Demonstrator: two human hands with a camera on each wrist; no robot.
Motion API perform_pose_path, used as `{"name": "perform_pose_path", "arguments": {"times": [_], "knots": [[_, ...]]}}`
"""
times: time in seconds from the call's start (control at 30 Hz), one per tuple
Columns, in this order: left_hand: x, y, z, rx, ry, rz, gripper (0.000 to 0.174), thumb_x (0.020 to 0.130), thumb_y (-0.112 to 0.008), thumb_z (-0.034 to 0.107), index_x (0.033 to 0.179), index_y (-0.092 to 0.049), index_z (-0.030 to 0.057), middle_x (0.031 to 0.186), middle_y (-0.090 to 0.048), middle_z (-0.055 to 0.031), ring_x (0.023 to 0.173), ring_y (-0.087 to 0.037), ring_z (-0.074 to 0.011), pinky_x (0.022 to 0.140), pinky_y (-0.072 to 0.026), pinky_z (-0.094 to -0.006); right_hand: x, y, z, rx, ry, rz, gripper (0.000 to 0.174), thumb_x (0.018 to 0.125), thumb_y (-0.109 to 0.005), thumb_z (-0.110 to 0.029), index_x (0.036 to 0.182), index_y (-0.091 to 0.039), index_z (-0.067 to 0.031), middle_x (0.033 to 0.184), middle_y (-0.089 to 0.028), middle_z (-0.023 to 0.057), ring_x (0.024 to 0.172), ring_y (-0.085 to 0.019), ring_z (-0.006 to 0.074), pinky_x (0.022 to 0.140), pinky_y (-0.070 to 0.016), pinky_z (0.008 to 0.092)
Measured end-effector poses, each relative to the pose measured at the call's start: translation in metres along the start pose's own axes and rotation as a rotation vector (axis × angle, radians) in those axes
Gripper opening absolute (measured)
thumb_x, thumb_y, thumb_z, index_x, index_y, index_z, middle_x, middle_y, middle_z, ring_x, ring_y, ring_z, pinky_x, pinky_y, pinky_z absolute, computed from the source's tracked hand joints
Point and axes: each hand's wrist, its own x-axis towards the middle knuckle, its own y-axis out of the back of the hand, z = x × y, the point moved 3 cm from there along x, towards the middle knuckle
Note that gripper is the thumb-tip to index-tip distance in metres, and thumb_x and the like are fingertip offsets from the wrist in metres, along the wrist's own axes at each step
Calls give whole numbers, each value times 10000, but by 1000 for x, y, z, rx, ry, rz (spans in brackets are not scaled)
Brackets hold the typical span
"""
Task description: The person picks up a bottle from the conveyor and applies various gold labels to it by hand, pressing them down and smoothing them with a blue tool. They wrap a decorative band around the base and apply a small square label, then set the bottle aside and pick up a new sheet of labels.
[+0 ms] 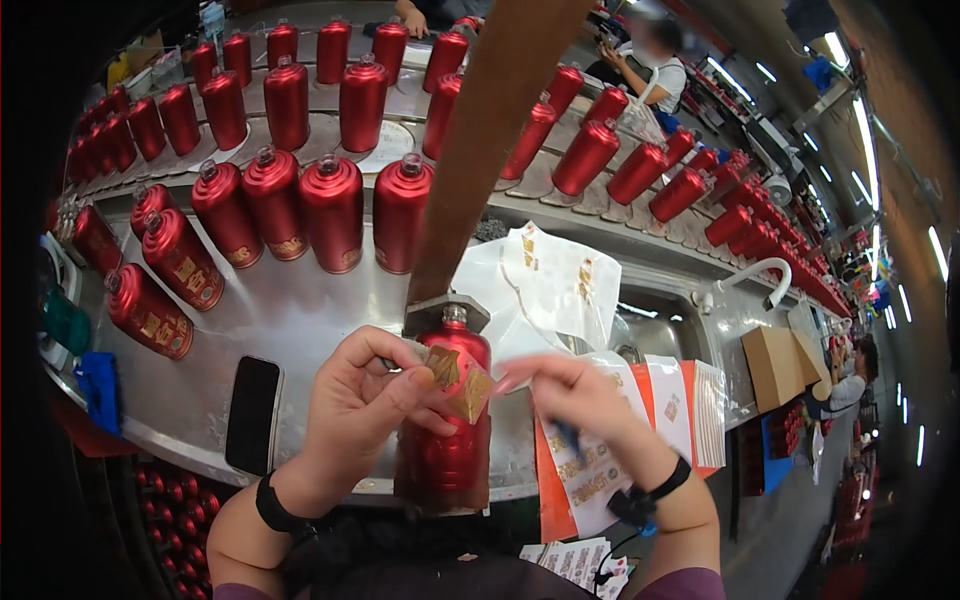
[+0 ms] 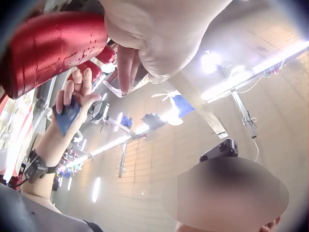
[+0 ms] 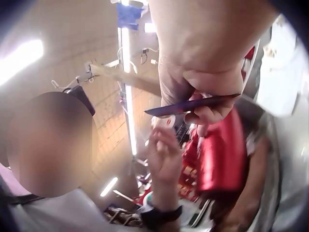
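Observation:
My left hand (image 1: 365, 400) pinches a small gold sticker piece (image 1: 470, 395) on film between thumb and fingers, in front of a red bottle (image 1: 450, 460). That bottle has its clear neck towards a metal bracket (image 1: 450, 312) at the foot of a wooden post. Blurred at the right of the bottle, my right hand (image 1: 590, 400) holds a flat blue piece with a pointed corner (image 2: 67, 118) against its palm. Its forefinger reaches towards the sticker piece, with the fingertip right beside it. In the right wrist view the blue piece (image 3: 193, 104) shows edge-on under the fingers.
Several red bottles (image 1: 330, 215) stand on the metal table to the left, some with gold labels. Behind, more bottles ride a conveyor (image 1: 380, 150). A black phone (image 1: 254, 415) lies left of my hands. Sticker sheets (image 1: 595, 490) and a sink (image 1: 655, 315) are at the right.

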Motion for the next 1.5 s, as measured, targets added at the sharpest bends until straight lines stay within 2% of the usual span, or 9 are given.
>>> {"name": "perform_pose_path", "arguments": {"times": [0.2,0.33,0.47,0.63,0.9,1.07,1.23,1.3,1.5], "knots": [[-12,-3,-19,-66,-65,-110,110,981,-565,-14,1056,-486,-19,1114,-608,-170,1005,-683,-243,837,-631,-398,-18,-75,2,572,-51,-140,506,963,-641,-80,1443,-479,-70,1153,-633,28,733,-551,20,630,-469,189],[-25,1,-21,-120,-68,-113,118,978,-569,-22,1063,-487,-14,1119,-612,-162,1011,-679,-228,889,-610,-390,-18,-78,3,752,-41,58,265,965,-636,-67,1222,-602,-12,849,-632,27,559,-533,49,482,-420,208],[-31,16,-25,-82,-87,-126,121,974,-571,-30,1070,-505,0,1128,-615,-147,1022,-668,-203,914,-582,-365,-16,-54,-15,397,6,330,105,928,-688,-72,1007,-671,-5,729,-624,-10,559,-544,53,517,-419,208],[-32,49,-31,652,-194,109,351,955,-645,105,1265,-516,-1,1258,-556,-146,1167,-568,-208,988,-490,-341,-25,-34,-67,-629,159,277,92,881,-713,-79,962,-720,-35,796,-663,53,620,-599,114,589,-461,247],[-6,43,-67,498,26,41,808,1020,-521,435,1531,-176,-88,1521,-326,-262,1423,-343,-348,1171,-277,-418,3,-49,-110,-538,193,-427,126,880,-708,-115,987,-722,-48,822,-657,87,772,-676,254,678,-514,335],[-2,44,-62,582,-58,-1,867,1004,-538,440,1536,-123,-103,1515,-323,-295,1408,-357,-364,1170,-262,-415,61,-28,-69,-623,180,-254,153,883,-704,-166,920,-693,-17,784,-653,102,723,-656,247,666,-497,343],[-1,31,-59,872,-82,4,1149,808,-807,368,1541,-45,-83,1361,-419,-303,1265,-467,-383,1090,-370,-446,67,-29,-64,-736,218,-66,193,855,-721,-185,871,-662,-1,771,-655,98,655,-608,234,632,-476,338],[1,36,-60,855,-92,6,1145,807,-809,365,1541,-51,-82,1369,-415,-302,1271,-464,-382,1089,-374,-446,68,-30,-67,-801,124,-3,146,861,-758,-137,897,-686,-15,828,-683,22,640,-541,67,575,-433,240],[4,37,-63,813,-90,17,1141,805,-817,345,1544,-55,-73,1389,-402,-297,1302,-442,-386,1101,-363,-451,70,-26,-52,-646,76,92,130,858,-758,-128,894,-686,-26,781,-644,-39,601,-483,15,528,-386,204]]}}
